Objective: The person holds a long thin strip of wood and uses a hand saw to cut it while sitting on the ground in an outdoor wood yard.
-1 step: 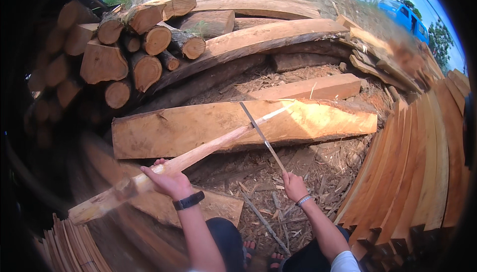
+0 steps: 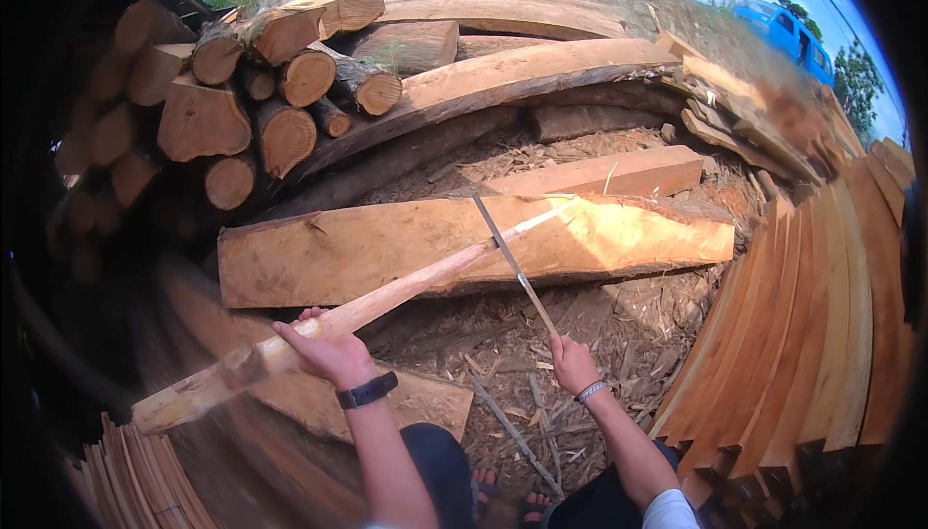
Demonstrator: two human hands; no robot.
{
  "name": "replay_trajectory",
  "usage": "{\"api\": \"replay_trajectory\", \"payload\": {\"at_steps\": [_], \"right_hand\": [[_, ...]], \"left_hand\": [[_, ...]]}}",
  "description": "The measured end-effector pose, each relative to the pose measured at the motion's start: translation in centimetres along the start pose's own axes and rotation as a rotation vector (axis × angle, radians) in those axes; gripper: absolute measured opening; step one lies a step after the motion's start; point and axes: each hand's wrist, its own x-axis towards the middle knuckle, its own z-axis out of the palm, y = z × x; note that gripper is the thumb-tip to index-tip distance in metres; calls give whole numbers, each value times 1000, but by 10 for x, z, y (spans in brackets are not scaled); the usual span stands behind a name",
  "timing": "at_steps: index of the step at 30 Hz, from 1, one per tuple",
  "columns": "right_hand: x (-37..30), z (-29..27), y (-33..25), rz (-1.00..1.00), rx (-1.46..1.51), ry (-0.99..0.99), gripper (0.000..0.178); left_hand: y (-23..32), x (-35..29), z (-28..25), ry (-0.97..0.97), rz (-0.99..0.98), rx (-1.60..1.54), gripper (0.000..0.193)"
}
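Observation:
A long peeled wooden pole runs slantwise from the lower left up to the middle, thick at its near end and cut to a pale, thin point at its far end. Under its thicker half, my left hand supports it with the thumb laid along the side. My right hand is closed round the handle of a long, narrow machete. The blade crosses the pole just behind the pale tapered part. Behind them lies a broad sawn slab, the pole's tip in front of its sunlit right half.
Cut logs are stacked at the left back, with long beams beside them. Stacked planks fill the right side. Thin wood strips stand at the lower left. Bark and chips cover the ground, with loose sticks near my feet.
The machete's blade has shifted slightly to the right along the pole, toward its pointed end. My left hand and the pole are in nearly the same place.

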Motion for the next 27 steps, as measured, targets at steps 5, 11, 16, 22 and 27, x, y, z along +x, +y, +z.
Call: {"api": "replay_trajectory", "payload": {"at_steps": [5,11,16,22,27], "right_hand": [[-4,7,-5,-45,-56,-47,47],[-14,16,-10,-162,-29,-55,47],[-7,8,-7,-194,-9,-43,47],[-2,12,-10,-100,-1,-76,47],[-9,11,-15,-119,-17,-103,47]], "left_hand": [[4,-2,1,11,19,-34,37],[7,0,-4,-40,0,-87,39],[10,-2,0,-18,11,-125,39],[9,3,-5,-10,11,-87,38],[15,-3,1,-12,21,-88,39]]}}
